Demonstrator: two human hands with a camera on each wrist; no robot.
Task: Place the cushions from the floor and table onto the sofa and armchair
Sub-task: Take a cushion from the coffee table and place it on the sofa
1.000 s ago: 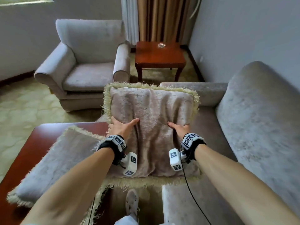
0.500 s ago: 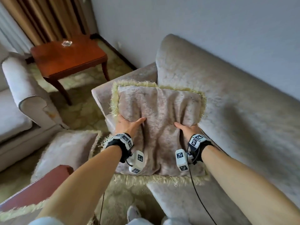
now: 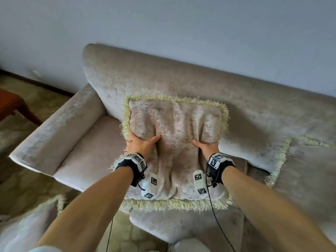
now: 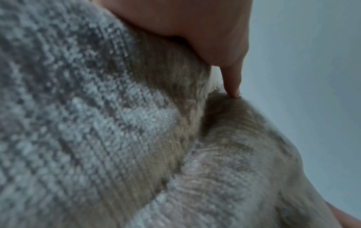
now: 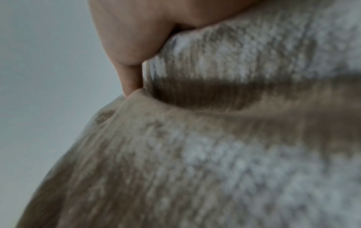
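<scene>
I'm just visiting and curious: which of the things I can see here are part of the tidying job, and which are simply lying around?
Part of the job:
- fringed cushion, gripped by the left hand and right hand
- sofa
- second cushion lying on the sofa seat
- another cushion, lower left

Just lying about:
- wooden side table
- patterned carpet

Head view looks steeply down past both forearms at the sofa [image 3: 181,84] against the wall. Each wrist view sits pressed close to the cushion [image 4: 97,123] fabric, facing along the thumb; all three share that cushion.
</scene>
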